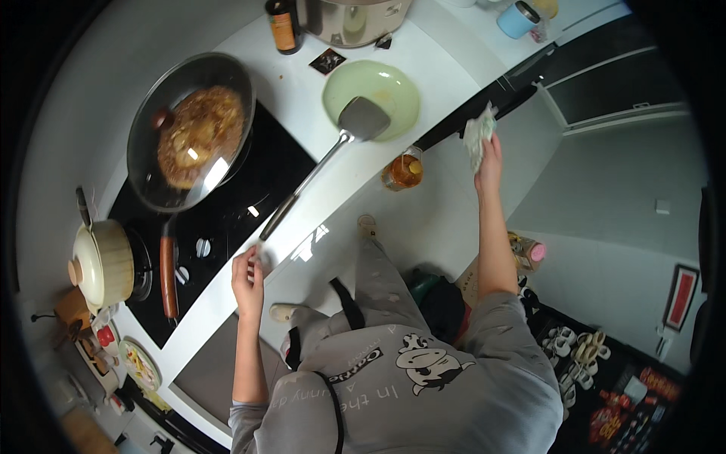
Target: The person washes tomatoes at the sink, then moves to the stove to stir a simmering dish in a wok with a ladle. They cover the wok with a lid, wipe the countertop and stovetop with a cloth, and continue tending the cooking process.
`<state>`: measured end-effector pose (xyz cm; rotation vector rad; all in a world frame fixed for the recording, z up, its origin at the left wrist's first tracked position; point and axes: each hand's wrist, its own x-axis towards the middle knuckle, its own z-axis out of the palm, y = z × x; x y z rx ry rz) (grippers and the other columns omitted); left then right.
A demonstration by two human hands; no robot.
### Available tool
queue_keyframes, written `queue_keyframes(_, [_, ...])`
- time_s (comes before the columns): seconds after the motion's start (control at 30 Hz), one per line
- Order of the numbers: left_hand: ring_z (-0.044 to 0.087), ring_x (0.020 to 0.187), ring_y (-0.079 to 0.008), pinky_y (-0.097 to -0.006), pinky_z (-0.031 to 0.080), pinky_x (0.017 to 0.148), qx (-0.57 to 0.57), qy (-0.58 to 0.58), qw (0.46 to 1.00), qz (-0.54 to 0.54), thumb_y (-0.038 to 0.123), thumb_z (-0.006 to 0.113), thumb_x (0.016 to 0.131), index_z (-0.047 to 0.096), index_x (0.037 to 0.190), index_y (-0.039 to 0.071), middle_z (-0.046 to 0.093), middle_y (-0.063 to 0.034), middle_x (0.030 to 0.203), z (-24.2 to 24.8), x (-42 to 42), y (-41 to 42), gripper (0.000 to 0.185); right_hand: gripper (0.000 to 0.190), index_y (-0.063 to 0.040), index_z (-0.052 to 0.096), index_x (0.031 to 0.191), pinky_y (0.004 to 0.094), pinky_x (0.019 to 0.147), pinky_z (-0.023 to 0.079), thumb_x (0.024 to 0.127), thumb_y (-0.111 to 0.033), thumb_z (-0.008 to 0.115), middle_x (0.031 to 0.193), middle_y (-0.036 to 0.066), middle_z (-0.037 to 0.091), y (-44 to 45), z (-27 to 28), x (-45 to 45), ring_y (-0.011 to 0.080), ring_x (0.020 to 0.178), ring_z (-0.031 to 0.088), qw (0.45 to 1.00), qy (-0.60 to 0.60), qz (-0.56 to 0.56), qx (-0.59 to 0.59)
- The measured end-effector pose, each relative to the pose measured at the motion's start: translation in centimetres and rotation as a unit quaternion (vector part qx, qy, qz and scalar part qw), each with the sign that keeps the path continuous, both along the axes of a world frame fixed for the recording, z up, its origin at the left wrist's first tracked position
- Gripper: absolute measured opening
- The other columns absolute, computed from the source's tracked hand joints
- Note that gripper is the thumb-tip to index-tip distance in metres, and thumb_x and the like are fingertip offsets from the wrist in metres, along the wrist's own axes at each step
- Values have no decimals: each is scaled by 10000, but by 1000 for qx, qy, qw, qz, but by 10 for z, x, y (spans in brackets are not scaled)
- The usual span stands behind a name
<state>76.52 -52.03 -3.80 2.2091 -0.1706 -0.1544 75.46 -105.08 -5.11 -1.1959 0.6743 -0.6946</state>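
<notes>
My left hand (248, 278) is at the counter's front edge, just below the handle end of a metal spatula (321, 172); its fingers are curled, with a small blurred, clear thing beside them that I cannot make out. The spatula's blade rests on a pale green plate (397, 85). Out to the right, my right hand (489, 164) holds a crumpled whitish cloth or paper wipe (480, 136). A frying pan with a glass lid (190, 136) stands on the black cooktop (283, 153), brown food in sauce visible through the lid.
A cream lidded pot (108, 264) stands on the cooktop. Behind the plate are a dark bottle (283, 28) and a large steel pot (351, 20). Below the counter edge is a container of orange-brown liquid (404, 172). A plate of cut food (139, 364) lies at lower left.
</notes>
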Motion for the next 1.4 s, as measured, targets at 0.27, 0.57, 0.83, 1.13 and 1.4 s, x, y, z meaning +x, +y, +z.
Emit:
queue_keyframes(0.27, [502, 1013, -314, -374, 412, 886, 149, -85, 985, -10, 27, 626, 769, 578, 1064, 23, 536, -142, 1059, 14, 59, -87, 299, 442, -277, 329, 1403, 498, 1074, 218, 967, -333, 371, 1446, 57, 336, -103, -84, 197, 316, 1344, 255, 628, 362, 78, -685])
queue_keyframes(0.57, [534, 669, -175, -259, 449, 619, -4, -85, 995, -43, -29, 530, 832, 570, 1094, 20, 543, -123, 931, 8, 186, -240, 270, 447, -216, 374, 1385, 477, 1069, 245, 940, -191, 406, 1449, 34, 332, -96, -40, 156, 286, 1338, 290, 595, 174, 421, -662])
queue_keyframes(0.83, [525, 967, -330, -380, 446, 865, 157, -136, 978, 12, 105, 650, 757, 605, 1114, 41, 572, -170, 1043, -27, 319, -323, 365, 445, -226, 373, 1384, 537, 1052, 233, 942, -202, 426, 1457, 50, 325, -125, -64, 201, 342, 1347, 259, 672, 197, 306, -644])
queue_keyframes(1.13, [520, 936, -314, -408, 434, 824, 277, -107, 955, -25, 140, 720, 634, 661, 891, 106, 582, -123, 930, -42, 348, -333, 265, 453, -149, 530, 1225, 451, 935, 319, 801, -270, 634, 1181, 58, 562, -102, -23, 236, 236, 1112, 498, 727, 283, 262, -568])
queue_keyframes(1.4, [585, 827, -264, -376, 433, 768, 208, -230, 950, 10, 80, 632, 721, 597, 768, 62, 631, -90, 793, 25, 308, -319, 62, 140, -95, 578, 878, 398, 789, 440, 776, -166, 642, 945, 75, 551, -57, -14, 313, 292, 914, 531, 699, 60, 266, -661])
